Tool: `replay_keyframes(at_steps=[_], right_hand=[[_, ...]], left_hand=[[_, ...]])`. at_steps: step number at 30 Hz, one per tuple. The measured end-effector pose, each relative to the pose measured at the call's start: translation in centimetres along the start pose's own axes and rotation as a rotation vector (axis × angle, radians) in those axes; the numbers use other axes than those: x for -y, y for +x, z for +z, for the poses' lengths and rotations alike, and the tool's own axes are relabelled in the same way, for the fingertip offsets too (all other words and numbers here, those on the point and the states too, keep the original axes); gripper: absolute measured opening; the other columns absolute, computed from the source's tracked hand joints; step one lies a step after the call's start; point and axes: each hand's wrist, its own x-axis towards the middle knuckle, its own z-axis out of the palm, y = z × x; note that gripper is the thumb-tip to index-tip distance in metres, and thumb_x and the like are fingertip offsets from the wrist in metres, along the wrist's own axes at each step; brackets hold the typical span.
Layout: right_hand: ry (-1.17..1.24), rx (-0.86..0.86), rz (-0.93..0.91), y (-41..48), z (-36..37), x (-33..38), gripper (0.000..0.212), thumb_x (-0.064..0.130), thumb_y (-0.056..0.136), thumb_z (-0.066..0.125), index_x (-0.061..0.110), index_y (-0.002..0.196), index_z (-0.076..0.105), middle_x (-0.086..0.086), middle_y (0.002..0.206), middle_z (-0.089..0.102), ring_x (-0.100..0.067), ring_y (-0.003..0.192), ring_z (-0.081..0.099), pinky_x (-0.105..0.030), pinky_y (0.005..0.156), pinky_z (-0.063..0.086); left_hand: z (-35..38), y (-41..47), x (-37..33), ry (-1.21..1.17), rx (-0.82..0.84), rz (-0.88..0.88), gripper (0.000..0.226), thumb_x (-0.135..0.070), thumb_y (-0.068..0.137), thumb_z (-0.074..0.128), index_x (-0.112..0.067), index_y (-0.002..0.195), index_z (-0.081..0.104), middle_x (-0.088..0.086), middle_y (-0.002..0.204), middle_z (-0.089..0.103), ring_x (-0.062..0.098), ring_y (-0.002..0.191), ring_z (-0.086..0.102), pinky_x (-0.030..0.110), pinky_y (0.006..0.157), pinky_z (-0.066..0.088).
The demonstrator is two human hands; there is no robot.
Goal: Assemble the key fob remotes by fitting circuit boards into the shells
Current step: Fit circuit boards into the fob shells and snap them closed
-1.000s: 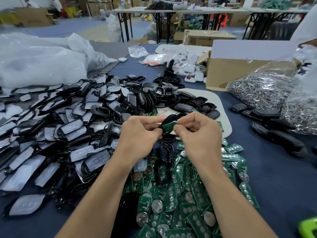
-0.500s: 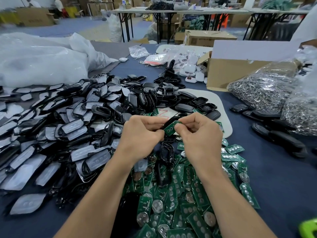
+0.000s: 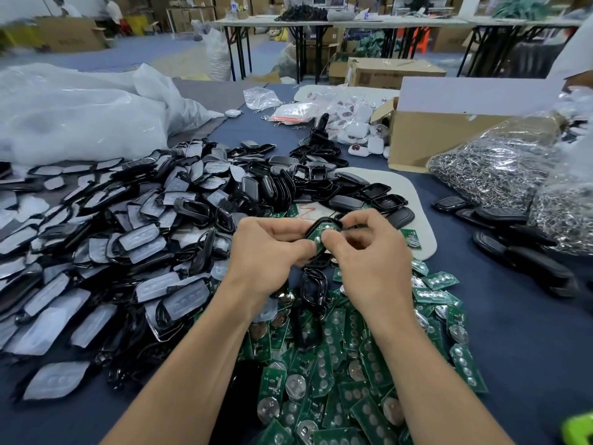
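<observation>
1. Where the two hands meet at the middle of the view, one black shell is held up off the table with a green circuit board lying in its open side; whether the board is fully seated cannot be told.
2. Left hand: fingers curled and clamped on the shell's left end, thumb laid along its near edge.
3. Right hand: thumb and forefinger closed together on the circuit board and the shell's rim, the other fingers loosely curled and clear of it.
4. Loose circuit boards — green, many with round cells — heaped at six o'clock from the hands, under both forearms.
5. Film-covered shell parts: a wide heap from eight to eleven o'clock.
6. Open shell halves: twelve to one o'clock, lying partly on a white board.
7. Closed fobs: three o'clock, on the blue table cover.
8. Bagged metal rings: two o'clock, touching a cardboard box at one o'clock.
9. White plastic sacks: ten o'clock, beyond the shell heap.
</observation>
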Motion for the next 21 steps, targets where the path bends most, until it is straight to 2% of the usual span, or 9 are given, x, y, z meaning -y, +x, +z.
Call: replay_keyframes(at_steps=[4, 6, 8, 10, 12, 14, 16, 19, 21], right_hand=[[0.086, 0.095, 0.016, 0.5, -0.2, -0.1, 0.018, 0.023, 0.086, 0.079, 0.035, 0.088, 0.065, 0.007, 0.066, 0.073, -0.01, 0.054, 0.062, -0.031, 0.059, 0.05], [0.086, 0.116, 0.0, 0.6, -0.3, 0.0, 0.021, 0.018, 0.084, 0.08, 0.032, 0.085, 0.066, 0.005, 0.065, 0.072, -0.011, 0.053, 0.062, -0.031, 0.057, 0.05], [0.089, 0.14, -0.005, 0.5, -0.3, 0.0, 0.018, 0.015, 0.084, 0.081, 0.026, 0.082, 0.067, 0.002, 0.064, 0.072, -0.016, 0.053, 0.062, -0.034, 0.053, 0.05], [0.059, 0.139, -0.023, 0.4, -0.1, 0.0, 0.015, 0.017, 0.085, 0.08, 0.026, 0.084, 0.068, 0.004, 0.066, 0.074, -0.021, 0.054, 0.065, -0.037, 0.053, 0.052], [0.013, 0.115, -0.035, 0.2, 0.1, 0.2, 0.014, 0.019, 0.086, 0.077, 0.031, 0.089, 0.07, 0.012, 0.068, 0.075, -0.021, 0.053, 0.065, -0.033, 0.052, 0.053], [-0.047, 0.126, -0.061, -0.1, 0.3, 0.2, 0.019, 0.016, 0.089, 0.074, 0.035, 0.092, 0.073, 0.018, 0.07, 0.074, -0.015, 0.053, 0.065, -0.024, 0.053, 0.053], [-0.11, 0.154, -0.1, -0.5, 0.6, 0.4, 0.022, 0.013, 0.091, 0.074, 0.035, 0.092, 0.078, 0.022, 0.073, 0.073, 0.003, 0.07, 0.069, -0.008, 0.063, 0.051], [-0.159, 0.198, -0.173, -1.4, 1.3, 1.5, 0.023, 0.011, 0.092, 0.074, 0.033, 0.099, 0.08, 0.032, 0.085, 0.069, 0.017, 0.09, 0.064, 0.002, 0.081, 0.045], [-0.189, 0.239, -0.232, -1.9, 2.2, 2.5, 0.025, 0.009, 0.093, 0.072, 0.032, 0.101, 0.08, 0.03, 0.088, 0.07, 0.015, 0.088, 0.064, 0.004, 0.079, 0.043]], left_hand=[[0.3, -0.3, -0.1, 0.118, -0.01, 0.064, 0.039, 0.0, 0.08, 0.081, -0.038, 0.085, 0.084, -0.011, 0.082, 0.081, 0.004, 0.076, 0.077, 0.018, 0.068, 0.06], [0.7, -0.7, -0.1, 0.291, -0.025, 0.144, 0.035, -0.006, 0.08, 0.079, -0.036, 0.098, 0.084, -0.021, 0.087, 0.079, -0.008, 0.084, 0.073, 0.011, 0.078, 0.057], [1.0, -0.9, -0.2, 0.341, 0.013, 0.206, 0.044, 0.001, 0.081, 0.072, -0.032, 0.11, 0.081, -0.025, 0.093, 0.077, -0.011, 0.093, 0.071, 0.008, 0.085, 0.054], [0.9, -0.8, -0.2, 0.33, 0.02, 0.221, 0.051, 0.007, 0.081, 0.071, -0.032, 0.112, 0.081, -0.036, 0.089, 0.073, -0.017, 0.093, 0.068, 0.003, 0.084, 0.05], [0.4, -0.5, -0.3, 0.304, -0.073, 0.208, 0.047, 0.005, 0.082, 0.077, -0.036, 0.106, 0.082, -0.046, 0.08, 0.066, -0.021, 0.088, 0.066, 0.001, 0.081, 0.049], [-0.6, -0.2, -0.6, 0.247, -0.208, 0.203, 0.05, 0.003, 0.083, 0.081, -0.047, 0.093, 0.08, -0.039, 0.083, 0.071, -0.011, 0.085, 0.072, 0.009, 0.08, 0.056], [-1.9, 0.4, -1.0, 0.116, -0.328, 0.198, 0.054, 0.007, 0.082, 0.081, -0.047, 0.089, 0.077, -0.027, 0.084, 0.077, -0.001, 0.081, 0.076, 0.017, 0.076, 0.061], [-4.7, 1.6, -1.4, -0.251, -0.511, 0.092, 0.046, 0.017, 0.081, 0.076, -0.027, 0.091, 0.078, -0.012, 0.081, 0.08, 0.005, 0.078, 0.077, 0.021, 0.073, 0.062], [-6.5, 2.1, -1.5, -0.453, -0.608, 0.032, 0.036, 0.018, 0.082, 0.074, -0.016, 0.095, 0.078, -0.008, 0.078, 0.079, 0.008, 0.075, 0.074, 0.028, 0.076, 0.064]])
